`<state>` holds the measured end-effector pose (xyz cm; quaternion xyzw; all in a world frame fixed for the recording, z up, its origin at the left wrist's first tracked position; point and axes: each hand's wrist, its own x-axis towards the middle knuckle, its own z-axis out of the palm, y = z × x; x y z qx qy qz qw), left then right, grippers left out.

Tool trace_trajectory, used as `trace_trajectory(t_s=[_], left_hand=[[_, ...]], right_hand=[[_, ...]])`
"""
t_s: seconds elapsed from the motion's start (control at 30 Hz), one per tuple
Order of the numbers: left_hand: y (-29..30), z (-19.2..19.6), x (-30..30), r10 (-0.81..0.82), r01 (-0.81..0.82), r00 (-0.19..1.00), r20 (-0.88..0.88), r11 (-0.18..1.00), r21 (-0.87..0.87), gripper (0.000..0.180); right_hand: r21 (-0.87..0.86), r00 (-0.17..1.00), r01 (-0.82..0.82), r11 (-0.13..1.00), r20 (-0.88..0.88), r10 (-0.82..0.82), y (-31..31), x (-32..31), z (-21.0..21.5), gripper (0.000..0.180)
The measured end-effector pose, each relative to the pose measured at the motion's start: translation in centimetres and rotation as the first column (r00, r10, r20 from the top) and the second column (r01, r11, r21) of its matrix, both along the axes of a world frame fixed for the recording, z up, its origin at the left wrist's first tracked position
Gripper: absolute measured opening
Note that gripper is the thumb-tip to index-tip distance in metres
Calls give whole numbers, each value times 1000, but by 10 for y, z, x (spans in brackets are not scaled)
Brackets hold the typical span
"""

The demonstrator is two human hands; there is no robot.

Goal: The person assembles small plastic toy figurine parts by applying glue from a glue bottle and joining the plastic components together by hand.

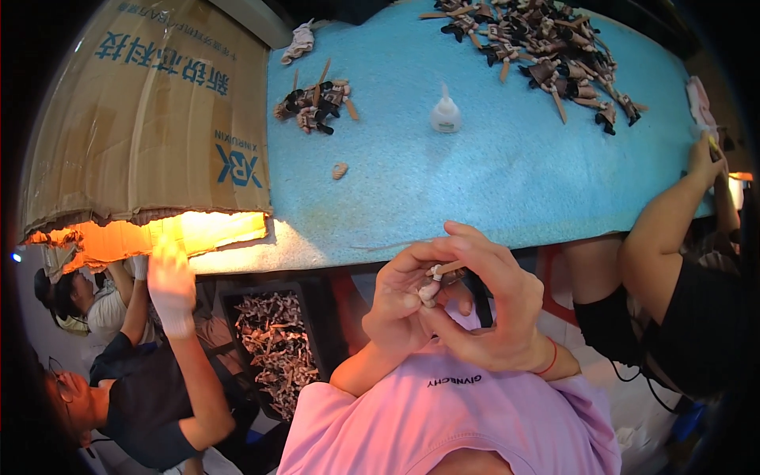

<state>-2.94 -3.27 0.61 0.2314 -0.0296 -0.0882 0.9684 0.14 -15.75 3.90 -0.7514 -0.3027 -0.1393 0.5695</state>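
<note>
Blue-covered worktable [507, 182], bright orange-yellow glow [226, 228] at left, pale floor [641, 423], small lit lamp [736, 192] far right

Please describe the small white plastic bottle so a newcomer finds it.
Find the long light-blue table. On its far half, between a small left heap of brown-and-black figures and a larger right heap, stands the small white plastic bottle. Unlike the figures, it is upright, with a pointed nozzle.
</note>
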Motion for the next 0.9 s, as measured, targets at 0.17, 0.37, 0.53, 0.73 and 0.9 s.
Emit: trace_trajectory(t_s=[0.17, 0.37, 0.53, 0.73, 0.9], left_hand=[[-1, 8, -1, 54, -61, 997, 47, 985, 162, 50], [-2, 12, -1, 62, -132, 975, 212, 932, 336, 47], [-1, 24, -3, 39, -137, 976, 213, 874, 466, 50], [-3, 28, -1, 65, -239, 946, 319, 803, 546, 54], [-2, 30, 0, 57, -268, 938, 343, 746, 609, 54]], right_hand=[[216, 996, -30, 976, -77, 47, 0, 1, -4, 56], [246, 974, -226, 942, 33, 225, -6, 2, -19, 82], [299, 971, -237, 924, 75, 225, -6, 3, -32, 82], [423, 963, -269, 865, 94, 254, -2, 2, -32, 83], [418, 964, -266, 868, 100, 247, -3, 3, -35, 85]])
